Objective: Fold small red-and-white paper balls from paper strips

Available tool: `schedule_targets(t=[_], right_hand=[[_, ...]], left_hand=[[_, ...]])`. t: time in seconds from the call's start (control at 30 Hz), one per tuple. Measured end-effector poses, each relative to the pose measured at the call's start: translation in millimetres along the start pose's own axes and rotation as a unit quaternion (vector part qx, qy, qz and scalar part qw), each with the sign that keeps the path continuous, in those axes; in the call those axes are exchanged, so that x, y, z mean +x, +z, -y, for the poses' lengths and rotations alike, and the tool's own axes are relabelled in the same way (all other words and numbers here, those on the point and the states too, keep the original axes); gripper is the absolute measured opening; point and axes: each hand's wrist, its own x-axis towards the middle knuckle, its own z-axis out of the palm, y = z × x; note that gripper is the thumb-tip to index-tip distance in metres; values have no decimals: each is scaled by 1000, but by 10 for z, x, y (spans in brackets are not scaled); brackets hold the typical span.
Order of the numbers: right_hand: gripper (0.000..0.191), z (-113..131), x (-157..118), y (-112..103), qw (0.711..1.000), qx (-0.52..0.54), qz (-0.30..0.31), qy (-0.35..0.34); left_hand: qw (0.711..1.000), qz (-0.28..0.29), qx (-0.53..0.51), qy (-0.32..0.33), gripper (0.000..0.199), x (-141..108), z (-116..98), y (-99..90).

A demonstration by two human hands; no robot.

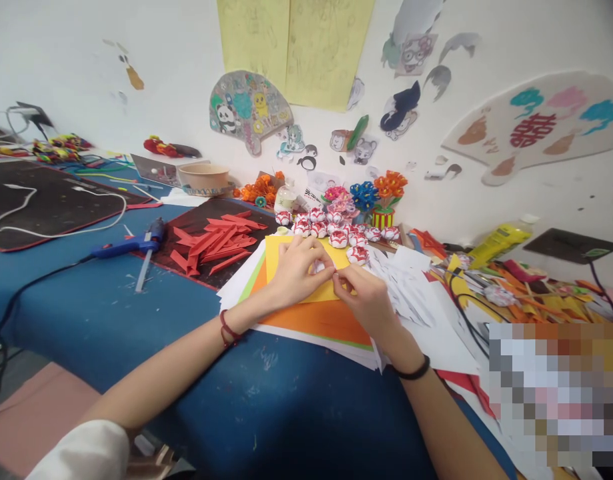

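Observation:
My left hand (302, 272) is over a stack of coloured paper, its fingers curled and pinched round a small white piece (318, 267) that is mostly hidden. Close against it, my right hand (367, 301) has thumb and forefinger pressed together at the left fingertips; what they pinch is too small to make out. Beneath both hands lie a yellow sheet (273, 257) and an orange sheet (316, 323). Just beyond the fingers stand several red-and-white paper flowers (339, 238). To the right, many white paper strips (403, 293) are spread on white sheets.
Folded red paper strips (219, 240) are heaped on a dark mat (206, 277). A blue glue gun (131, 247) lies left of them, its cord trailing off the table edge. Behind are a beige bowl (203, 179) and orange flowers (390, 190). A yellow bottle (503, 241) rests among scraps at right.

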Motion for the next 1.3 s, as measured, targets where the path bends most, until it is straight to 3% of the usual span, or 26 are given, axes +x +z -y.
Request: schedule_targets(t=[0.23, 0.87, 1.13, 1.3], right_hand=[[16, 2, -25, 57, 1000, 22, -9, 7], [15, 32, -45, 74, 999, 2, 8, -36], [19, 90, -14, 79, 993, 41, -14, 112], [22, 89, -2, 85, 991, 81, 3, 107]], left_hand=[[995, -2, -83, -60, 18, 32, 79, 42], [991, -3, -110, -82, 15, 114, 170, 54], [990, 12, -124, -66, 14, 70, 112, 69], [996, -13, -82, -41, 14, 57, 73, 63]])
